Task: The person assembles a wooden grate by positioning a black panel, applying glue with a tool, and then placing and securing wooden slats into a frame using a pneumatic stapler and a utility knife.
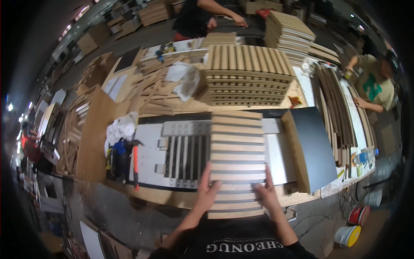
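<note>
A slatted wooden panel (238,166), pale slats with dark grooves between them, is held up in front of me by its two long sides. My left hand (208,190) grips its left edge with the thumb on the face. On the opposite edge, my right hand (266,192) clasps it the same way. The fingers underneath are hidden. Behind the panel's left side lies a jig (185,129) with parallel dark and pale strips on the white worktop. A dark-faced board (312,146) stands to the right of the panel.
A tall stack of slatted panels (248,86) stands beyond. To the left are a hammer (136,162), a tool holder (120,159), a white cloth (123,127) and loose wood strips (153,88). Co-workers stand at the far side and at right, near long dark strips (334,103). Buckets (347,235) sit on the floor.
</note>
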Demonstrator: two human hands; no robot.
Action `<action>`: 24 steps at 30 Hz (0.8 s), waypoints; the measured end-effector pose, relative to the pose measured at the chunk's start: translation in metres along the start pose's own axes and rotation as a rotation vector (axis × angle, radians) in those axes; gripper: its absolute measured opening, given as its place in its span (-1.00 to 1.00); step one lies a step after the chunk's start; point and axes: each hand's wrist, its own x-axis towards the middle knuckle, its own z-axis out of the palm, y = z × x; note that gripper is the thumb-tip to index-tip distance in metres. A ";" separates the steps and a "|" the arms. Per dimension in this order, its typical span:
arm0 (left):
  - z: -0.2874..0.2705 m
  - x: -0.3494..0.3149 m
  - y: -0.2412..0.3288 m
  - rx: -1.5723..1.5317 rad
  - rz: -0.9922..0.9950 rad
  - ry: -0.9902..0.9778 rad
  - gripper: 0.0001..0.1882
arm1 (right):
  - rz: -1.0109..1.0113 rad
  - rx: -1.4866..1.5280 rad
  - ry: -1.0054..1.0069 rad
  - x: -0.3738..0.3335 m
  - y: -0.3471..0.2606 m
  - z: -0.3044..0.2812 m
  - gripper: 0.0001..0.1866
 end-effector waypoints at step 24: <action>-0.345 0.058 -0.142 0.833 -0.102 0.385 -0.60 | -0.069 -0.609 0.359 0.040 0.052 0.057 -0.19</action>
